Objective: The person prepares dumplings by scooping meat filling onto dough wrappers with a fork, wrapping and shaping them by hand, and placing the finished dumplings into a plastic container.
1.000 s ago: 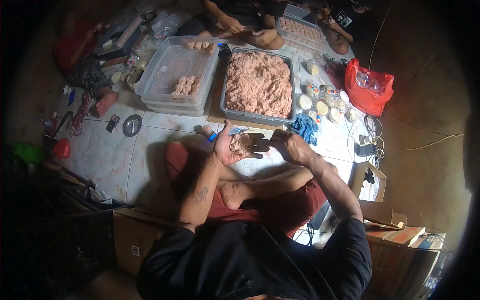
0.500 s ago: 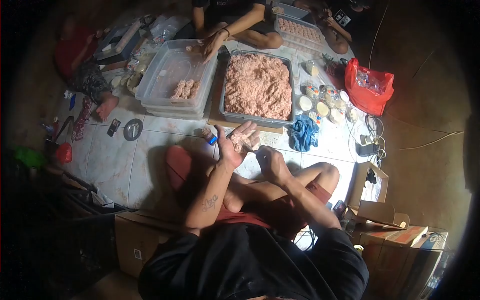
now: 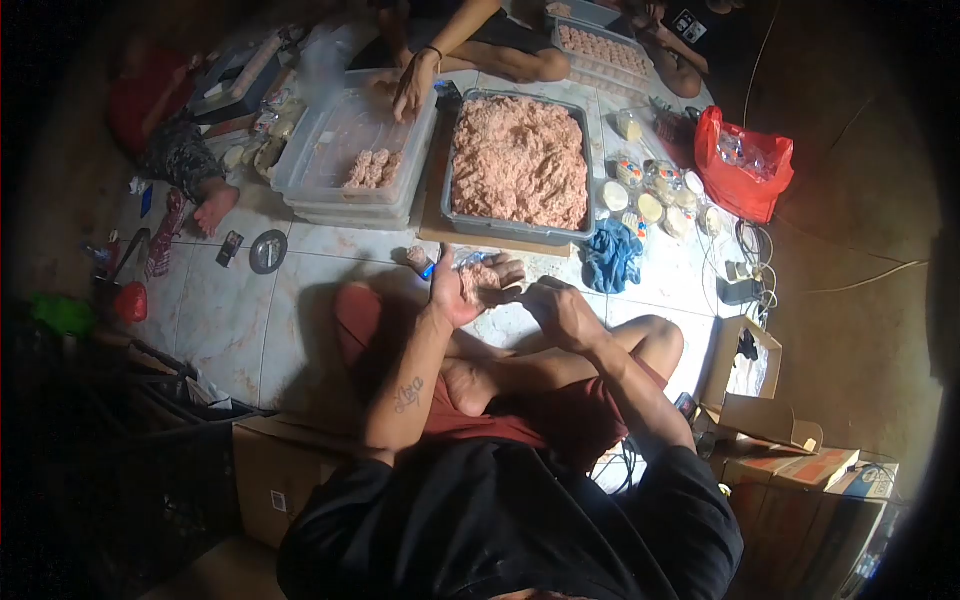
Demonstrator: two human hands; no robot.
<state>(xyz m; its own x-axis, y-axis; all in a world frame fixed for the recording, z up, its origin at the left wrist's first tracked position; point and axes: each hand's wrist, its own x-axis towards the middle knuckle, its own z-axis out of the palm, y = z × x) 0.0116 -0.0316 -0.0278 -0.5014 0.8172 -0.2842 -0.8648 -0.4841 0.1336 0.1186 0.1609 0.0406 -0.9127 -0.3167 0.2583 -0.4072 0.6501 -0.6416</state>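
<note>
My left hand (image 3: 460, 293) is palm up, cupped under a lump of pink minced meat (image 3: 476, 280). My right hand (image 3: 567, 315) is closed around the handle of a spoon (image 3: 507, 296), its dark bowl at the fingers of my left hand beside the meat. Beyond my hands stands a grey tub (image 3: 515, 231) heaped with minced meat mixture (image 3: 520, 160). To its left, a clear plastic box (image 3: 330, 130) on a stack holds several shaped meat lumps (image 3: 373, 169).
Another person's hand (image 3: 415, 88) hangs over the clear box. Right of the tub lie a blue cloth (image 3: 612, 255), several round packs (image 3: 650, 207) and a red plastic bag (image 3: 740, 165). Cables and an open cardboard box (image 3: 745, 370) are at my right. A tape roll (image 3: 268, 252) lies left.
The spoon has shifted to the fingertip side of my left palm, and my right hand has moved slightly right. The other person's hand has moved a little left and up over the clear box.
</note>
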